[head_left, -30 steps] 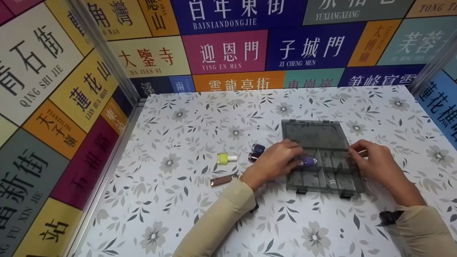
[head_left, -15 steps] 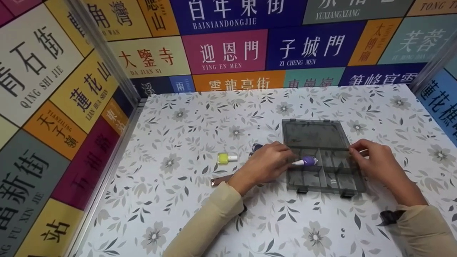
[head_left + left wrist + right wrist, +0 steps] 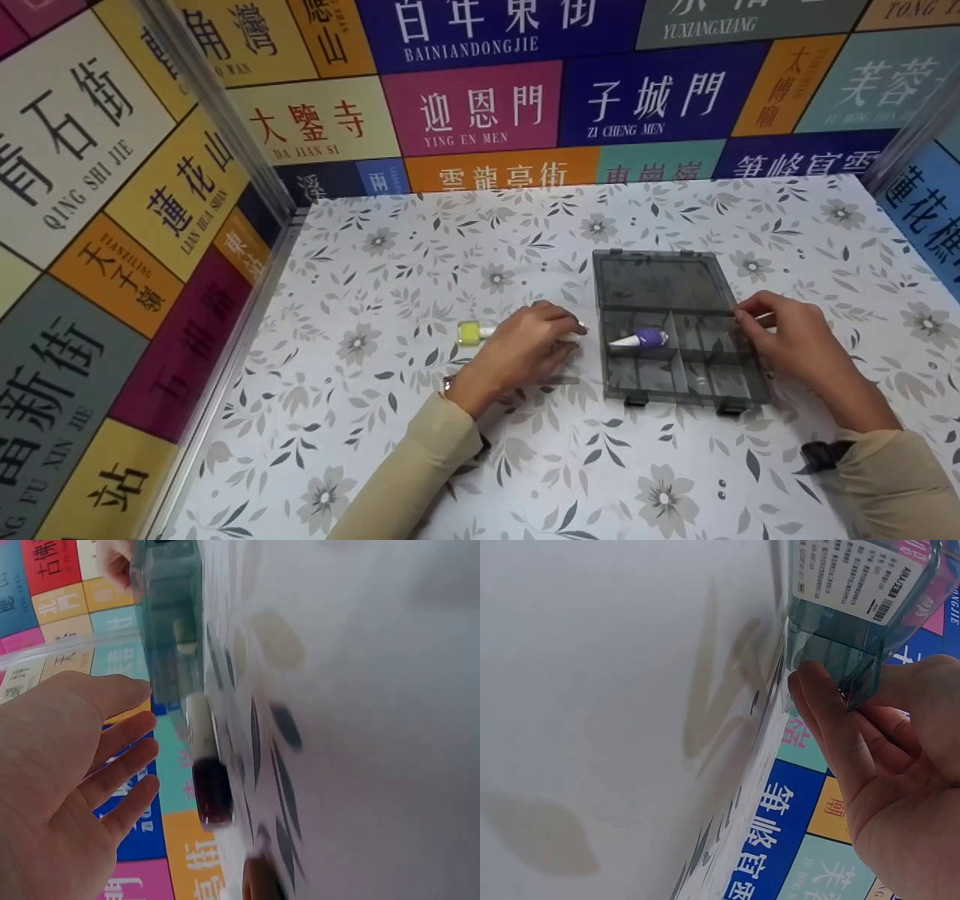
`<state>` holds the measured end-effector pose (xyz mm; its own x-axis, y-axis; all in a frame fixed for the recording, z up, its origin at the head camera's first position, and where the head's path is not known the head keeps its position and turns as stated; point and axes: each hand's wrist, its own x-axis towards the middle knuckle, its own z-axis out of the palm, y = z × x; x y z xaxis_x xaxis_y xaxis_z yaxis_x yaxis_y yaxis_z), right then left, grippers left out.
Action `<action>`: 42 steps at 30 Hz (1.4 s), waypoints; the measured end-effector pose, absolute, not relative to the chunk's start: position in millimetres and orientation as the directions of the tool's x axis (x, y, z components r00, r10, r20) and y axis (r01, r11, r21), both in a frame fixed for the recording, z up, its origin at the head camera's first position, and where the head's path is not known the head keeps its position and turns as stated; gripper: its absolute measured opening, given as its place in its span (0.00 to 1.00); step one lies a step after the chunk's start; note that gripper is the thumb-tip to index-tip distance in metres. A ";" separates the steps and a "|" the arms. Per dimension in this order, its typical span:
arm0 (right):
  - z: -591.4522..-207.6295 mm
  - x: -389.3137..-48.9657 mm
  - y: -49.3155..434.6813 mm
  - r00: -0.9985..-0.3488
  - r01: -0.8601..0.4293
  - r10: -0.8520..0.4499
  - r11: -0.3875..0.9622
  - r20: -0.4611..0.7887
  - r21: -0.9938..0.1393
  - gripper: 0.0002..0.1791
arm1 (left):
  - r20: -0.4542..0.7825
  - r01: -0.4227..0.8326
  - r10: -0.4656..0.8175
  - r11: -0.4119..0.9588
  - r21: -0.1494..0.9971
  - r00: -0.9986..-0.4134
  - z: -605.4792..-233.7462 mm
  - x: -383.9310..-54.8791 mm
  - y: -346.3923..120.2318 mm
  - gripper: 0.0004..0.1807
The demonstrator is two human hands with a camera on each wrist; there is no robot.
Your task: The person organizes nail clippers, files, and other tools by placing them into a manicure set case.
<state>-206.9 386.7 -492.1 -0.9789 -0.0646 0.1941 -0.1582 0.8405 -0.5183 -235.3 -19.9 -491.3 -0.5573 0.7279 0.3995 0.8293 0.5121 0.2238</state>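
Observation:
My left hand [image 3: 529, 341] is over the table, left of the box, its fingers loosely bent and holding nothing. Near those fingers, in the left wrist view, lies a nail polish bottle [image 3: 213, 791], dark red with a white cap. My right hand [image 3: 795, 337] pinches the right edge of a translucent grey divided box [image 3: 712, 382], its lid laid back. The right wrist view shows thumb and fingers at the box wall [image 3: 832, 652]. A purple nail polish [image 3: 651, 338] with a white cap lies in the box's left compartments.
A yellow nail polish [image 3: 469, 333] lies left of my left hand, its cap partly covered. A brown nail clipper [image 3: 448, 384] is mostly hidden under my left wrist. Sign-patterned walls [image 3: 480, 112] enclose the flowered tabletop [image 3: 390, 300] at the back and sides.
My left hand has let go of the purple nail polish and drawn back left from the box, now covering the dark bottles. My right hand keeps its grip on the box edge.

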 end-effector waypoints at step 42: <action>-491.3 -206.3 384.5 -0.982 -0.139 -0.050 0.839 0.180 -0.526 0.08 | 0.264 0.588 0.526 0.706 0.396 -0.809 -502.4 -237.5 -137.8 0.15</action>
<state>-206.3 384.5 -491.3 -0.9824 -0.0505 0.1799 -0.1395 0.8387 -0.5264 -237.5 -137.8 -502.4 -0.8087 0.5255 0.2642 0.5878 0.7055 0.3958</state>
